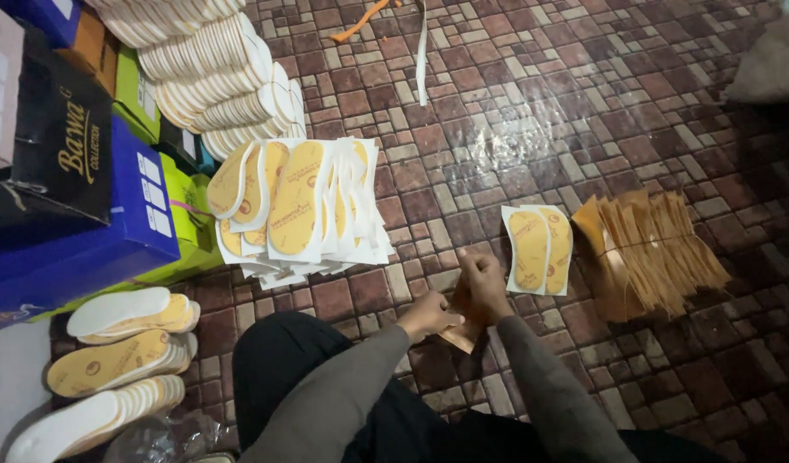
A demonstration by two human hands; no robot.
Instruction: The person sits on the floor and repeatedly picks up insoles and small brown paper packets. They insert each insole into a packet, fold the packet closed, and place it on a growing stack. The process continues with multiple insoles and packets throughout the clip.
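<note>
Over the brick floor [532, 111], left hand [427, 314] and right hand [484, 283] both grip a tan insole piece [460, 333]; printed yellow insoles [538, 249] lie lengthwise just right, nearest the right hand.

Stacked at far left: black box [60, 137], blue box [86, 249], green boxes [193, 214].

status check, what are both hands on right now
Left hand and right hand both gripping brown paper piece. Insole pair just beyond right hand. Nothing blocking.
</note>
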